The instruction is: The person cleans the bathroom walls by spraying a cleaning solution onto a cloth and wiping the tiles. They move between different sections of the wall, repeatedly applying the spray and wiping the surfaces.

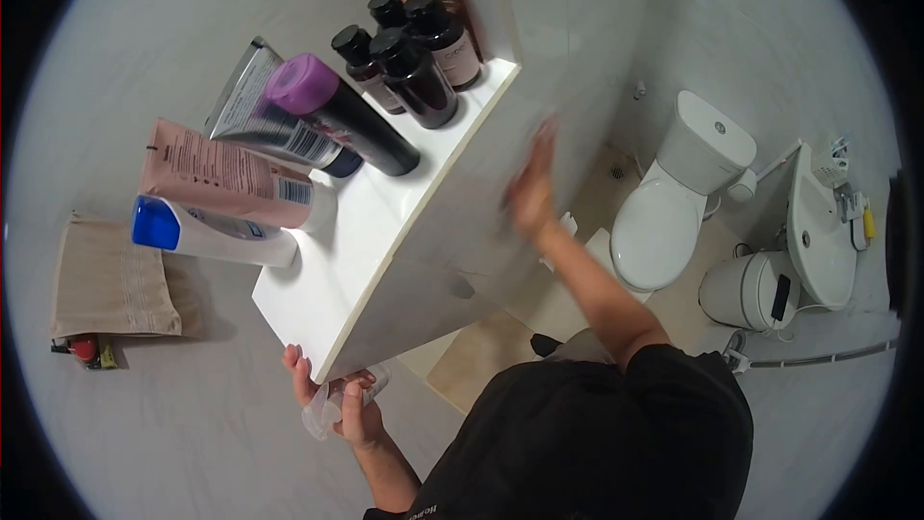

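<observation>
My left hand (pixel 351 404) is below the near corner of the white shelf (pixel 361 241), its fingers around a clear plastic spray bottle (pixel 375 383). Part of that bottle is hidden behind the fingers. My right hand (pixel 534 188) lies flat along the glossy grey panel (pixel 462 221) under the shelf's edge. Its fingers stretch upward, slightly smeared by motion, with a dark shadow or reflection beside them.
On the shelf stand several dark bottles (pixel 419 77), a purple-capped bottle (pixel 337 116), a pink tube (pixel 226 173) and a blue-capped white bottle (pixel 217 233). A beige pouch (pixel 115 279) hangs left. At right are a toilet (pixel 657 231), bin (pixel 736 294) and washbasin (pixel 818 231).
</observation>
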`<state>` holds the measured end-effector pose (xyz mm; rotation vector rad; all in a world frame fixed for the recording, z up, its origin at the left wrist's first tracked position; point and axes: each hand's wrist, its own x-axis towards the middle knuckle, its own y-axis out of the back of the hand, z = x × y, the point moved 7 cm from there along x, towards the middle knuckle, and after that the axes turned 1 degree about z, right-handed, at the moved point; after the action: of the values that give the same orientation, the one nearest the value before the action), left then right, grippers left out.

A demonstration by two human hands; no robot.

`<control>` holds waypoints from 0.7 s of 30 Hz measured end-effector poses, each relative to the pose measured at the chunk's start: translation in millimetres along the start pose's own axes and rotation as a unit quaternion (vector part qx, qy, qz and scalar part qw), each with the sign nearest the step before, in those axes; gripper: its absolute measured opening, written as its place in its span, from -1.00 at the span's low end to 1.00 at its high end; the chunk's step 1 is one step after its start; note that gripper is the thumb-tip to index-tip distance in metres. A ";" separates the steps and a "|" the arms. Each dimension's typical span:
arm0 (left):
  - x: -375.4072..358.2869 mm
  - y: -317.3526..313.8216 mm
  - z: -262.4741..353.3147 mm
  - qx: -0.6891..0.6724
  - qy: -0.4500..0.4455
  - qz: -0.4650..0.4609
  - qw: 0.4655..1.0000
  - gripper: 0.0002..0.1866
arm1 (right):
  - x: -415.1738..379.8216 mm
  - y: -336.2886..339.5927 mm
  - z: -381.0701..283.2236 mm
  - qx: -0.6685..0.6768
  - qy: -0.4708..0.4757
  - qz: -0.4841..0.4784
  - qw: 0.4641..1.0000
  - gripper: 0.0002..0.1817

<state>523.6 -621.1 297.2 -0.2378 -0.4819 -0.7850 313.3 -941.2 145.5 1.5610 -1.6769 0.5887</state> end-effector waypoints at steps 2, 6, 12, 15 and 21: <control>1.9 -2.9 -0.2 -0.005 -0.003 0.005 1.000 -0.26 | 57.4 29.8 34.8 0.075 -0.138 0.044 0.987 -0.17; 2.2 -3.5 -1.2 -0.012 -0.003 0.005 1.000 -0.26 | 33.1 18.8 43.6 0.147 -0.107 0.148 0.972 -0.27; 2.3 -8.1 4.5 -0.005 -0.009 0.004 1.000 -0.26 | -174.3 -65.9 -121.9 0.044 0.096 -0.216 0.971 -0.21; 2.4 -6.4 4.2 0.004 -0.013 0.010 1.000 -0.27 | -169.8 -63.6 -120.5 0.005 0.243 -0.264 0.934 -0.41; 0.2 -2.2 -0.4 0.000 -0.001 0.022 1.000 -0.27 | 36.4 13.6 -6.6 0.160 -0.035 0.083 0.983 -0.15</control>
<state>522.3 -622.8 297.1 -0.2473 -0.4769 -0.7427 302.6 -957.0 180.0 1.6899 -1.8479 0.9389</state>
